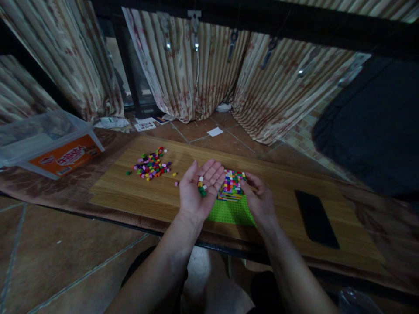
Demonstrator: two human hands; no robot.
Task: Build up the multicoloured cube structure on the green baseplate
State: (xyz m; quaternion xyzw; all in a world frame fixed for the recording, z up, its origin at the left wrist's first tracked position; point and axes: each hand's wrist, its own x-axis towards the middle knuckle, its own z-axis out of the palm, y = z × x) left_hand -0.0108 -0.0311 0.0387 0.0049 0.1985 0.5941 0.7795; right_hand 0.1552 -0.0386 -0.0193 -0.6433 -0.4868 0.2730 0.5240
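My left hand [201,192] lies palm up with its fingers stretched out, and it holds several small toy bricks [202,188], white, yellow and green, in the cupped palm. Right beside its fingers stands a block built of many coloured toy bricks [233,183] on a bright green baseplate [229,213]. My right hand [260,196] is at the block's right side, thumb and fingers curled together by its top edge. Whatever lies between those fingertips is too small to make out.
A loose pile of coloured bricks [152,165] lies on the left of the wooden board [127,196], with a few strays nearby. A dark phone-like slab [317,218] rests on the right. Beyond the board's left end is a clear plastic box [49,139]; curtains [203,78] hang behind.
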